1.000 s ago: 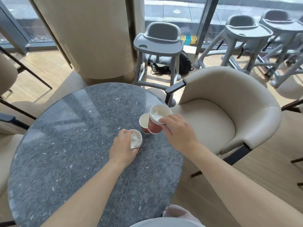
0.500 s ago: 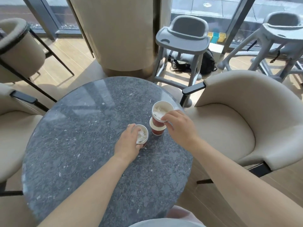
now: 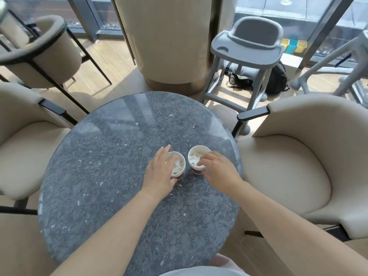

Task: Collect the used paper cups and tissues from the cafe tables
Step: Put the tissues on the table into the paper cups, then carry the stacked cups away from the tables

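Note:
Two red paper cups with white rims stand side by side on the round grey stone table (image 3: 103,176). The left cup (image 3: 177,163) has crumpled tissue inside, and my left hand (image 3: 159,172) curls round its left side with the thumb under its near edge. The right cup (image 3: 196,158) also holds tissue and sits nested in another red cup beneath it. My right hand (image 3: 219,170) pinches its near rim with the fingertips.
Beige armchairs stand at the right (image 3: 298,160) and at the left (image 3: 22,152). Behind the table are a wide beige pillar (image 3: 169,40) and a grey high chair (image 3: 247,48). A black bag (image 3: 276,80) lies on the wooden floor.
My right hand has lowered its cup into the third cup, so they now stand stacked. My left hand stays on the other cup. The view has swung left.

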